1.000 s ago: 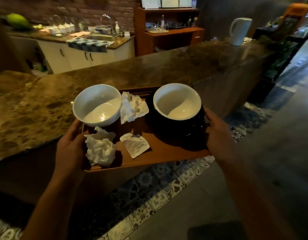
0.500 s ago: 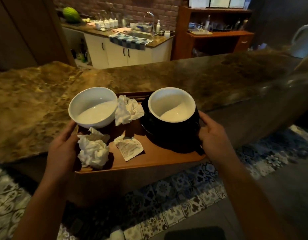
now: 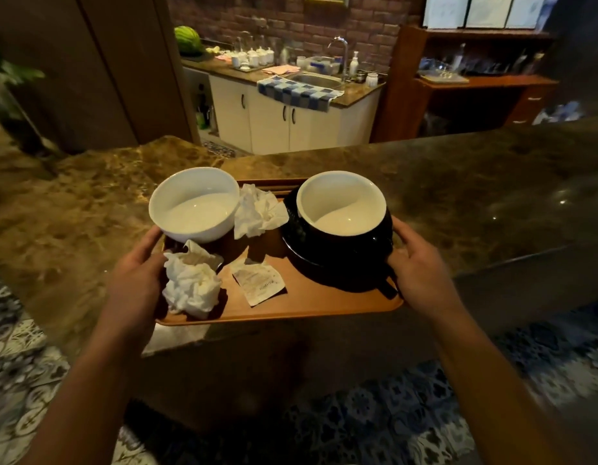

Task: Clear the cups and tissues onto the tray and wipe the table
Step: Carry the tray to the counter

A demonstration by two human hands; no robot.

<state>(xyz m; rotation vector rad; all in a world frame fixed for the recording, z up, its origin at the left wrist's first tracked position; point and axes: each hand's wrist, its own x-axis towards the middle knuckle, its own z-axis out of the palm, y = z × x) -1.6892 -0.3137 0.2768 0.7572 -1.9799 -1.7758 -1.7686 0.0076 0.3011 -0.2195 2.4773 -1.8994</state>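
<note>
The flat orange-brown plastic tray (image 3: 311, 302) is held level at the near edge of the brown marble counter (image 3: 475, 182), its far end over the stone, and the head view, the only one, shows it fully loaded: a white ceramic cup (image 3: 194, 203) at the left rear, a black cup with a white inside (image 3: 341, 209) on a black saucer (image 3: 321, 268) at the right, two crumpled white tissues (image 3: 259, 211) (image 3: 191, 285) and a torn paper sachet (image 3: 259, 284). The left hand (image 3: 133, 290) grips the tray's left rim, fingers curled round it; the right hand (image 3: 416, 270) grips the right rim beside the saucer. Clearing looks done; carrying is the step in hand. Next the tray needs setting down steadily, so that a hand is free for wiping, though no cloth is visible within reach.
</note>
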